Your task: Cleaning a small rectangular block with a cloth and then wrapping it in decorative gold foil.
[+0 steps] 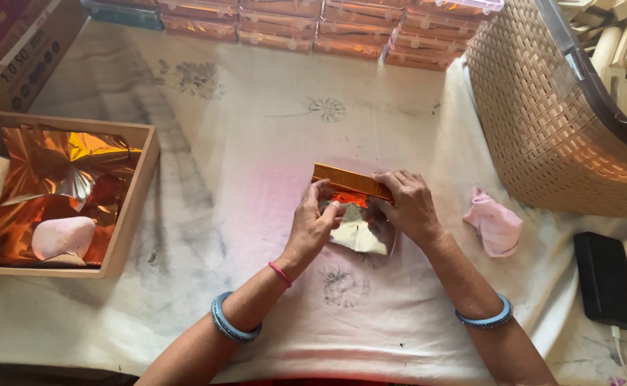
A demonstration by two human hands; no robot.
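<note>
A long flat block wrapped in orange-gold foil (348,180) stands on its edge in the middle of the cloth-covered table. My left hand (313,223) presses a silvery flap of foil sheet (360,232) up against the block's near side. My right hand (408,207) grips the block's right end and holds the foil there. Part of the foil sheet lies flat on the cloth below the hands, shiny side up.
A wooden tray (133,207) at the left holds crumpled copper foil sheets and a pale pink pad (63,236). Stacked foil-wrapped blocks (342,28) line the far edge. A woven basket (542,121) of pale wooden pieces stands at right, with a pink cloth (496,225) and black power bank (605,279).
</note>
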